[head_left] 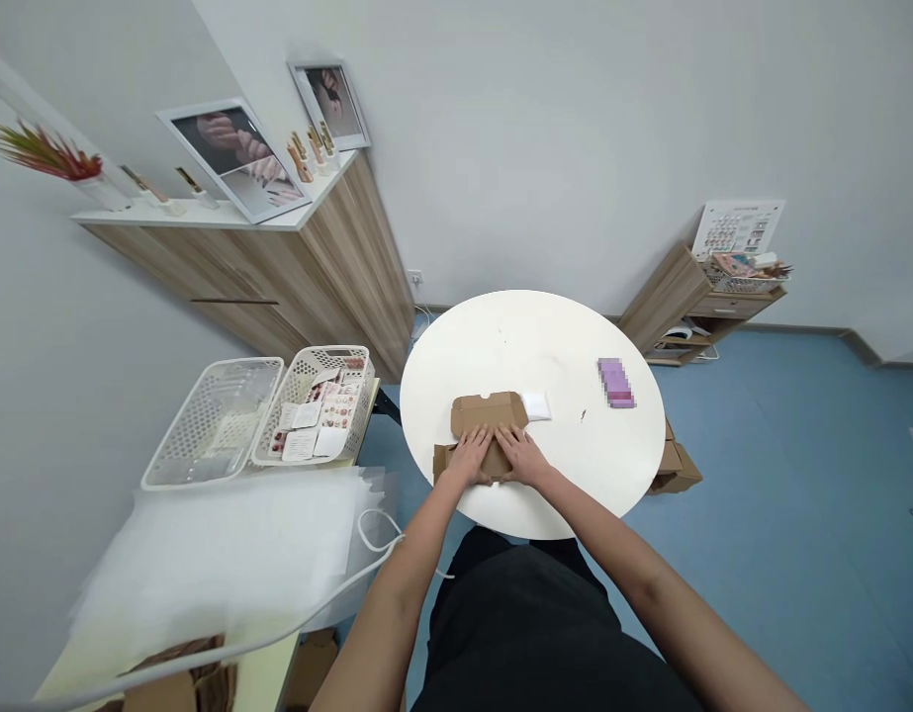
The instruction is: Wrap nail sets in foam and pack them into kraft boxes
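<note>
A brown cardboard mailer box (488,407) lies near the front edge of the round white table (530,326), its lid panel spread toward the far side and a flap sticking out at the left. My left hand (472,455) presses down on it with the fingers stretched forward. Close beside it, my right hand (522,455) rests on the same cardboard, fingers also extended and flat. Both thumbs point inward along the box's near part, which the hands partly cover. A small white packet (537,406) sits just past the box's right end.
A blurred purple item (616,384) lies at the table's right. On the left stand a white basket of printed cards (315,405), another white basket (211,425) and a stack of translucent sheets (240,544). A white cable (278,633) crosses there. Cardboard boxes (675,463) stand on the floor.
</note>
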{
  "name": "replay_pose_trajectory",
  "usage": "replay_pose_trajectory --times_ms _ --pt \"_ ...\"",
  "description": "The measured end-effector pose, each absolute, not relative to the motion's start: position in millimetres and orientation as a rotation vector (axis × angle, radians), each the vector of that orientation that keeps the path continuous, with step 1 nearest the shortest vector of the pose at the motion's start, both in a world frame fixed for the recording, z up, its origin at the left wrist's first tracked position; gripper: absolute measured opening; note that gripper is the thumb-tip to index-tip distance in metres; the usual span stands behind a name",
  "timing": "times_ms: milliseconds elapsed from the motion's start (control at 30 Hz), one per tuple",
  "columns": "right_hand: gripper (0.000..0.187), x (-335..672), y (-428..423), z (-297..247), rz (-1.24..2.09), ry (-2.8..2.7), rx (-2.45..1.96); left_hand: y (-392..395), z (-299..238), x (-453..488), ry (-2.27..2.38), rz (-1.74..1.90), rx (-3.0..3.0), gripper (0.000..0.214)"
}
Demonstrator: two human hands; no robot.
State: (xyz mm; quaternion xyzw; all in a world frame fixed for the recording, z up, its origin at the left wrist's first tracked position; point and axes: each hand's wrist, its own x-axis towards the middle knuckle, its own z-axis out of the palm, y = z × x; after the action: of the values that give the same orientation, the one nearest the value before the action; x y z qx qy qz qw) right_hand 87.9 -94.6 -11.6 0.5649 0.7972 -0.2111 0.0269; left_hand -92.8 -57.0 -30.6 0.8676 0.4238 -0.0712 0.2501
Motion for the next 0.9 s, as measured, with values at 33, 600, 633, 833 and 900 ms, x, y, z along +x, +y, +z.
replay_pose_trajectory --times_ms 33,600,633,833,900 --pt "0.113 87.2 -94.6 -15.4 -0.680 2.436 1.719 -57.1 -30.0 -92.9 1.146 -0.187 2.366 0.122" --pt "0.124 87.8 -96.1 -31.4 -0.764 2.359 1.765 -141.3 -22.0 -137.0 1.934 0.110 1.693 0.035" --pt "0.124 87.9 -96.3 -30.9 -0.771 2.357 1.765 -138.6 -21.8 -132.6 1.924 0.102 1.692 0.034" --pt "0.122 87.6 -95.3 -28.6 -0.773 2.362 1.757 -120.6 -20.1 -111.8 1.864 0.024 1.756 0.032" --pt "0.124 87.4 -95.0 -28.3 -0.764 2.357 1.758 -117.3 -21.6 -111.4 1.858 0.013 1.745 0.030"
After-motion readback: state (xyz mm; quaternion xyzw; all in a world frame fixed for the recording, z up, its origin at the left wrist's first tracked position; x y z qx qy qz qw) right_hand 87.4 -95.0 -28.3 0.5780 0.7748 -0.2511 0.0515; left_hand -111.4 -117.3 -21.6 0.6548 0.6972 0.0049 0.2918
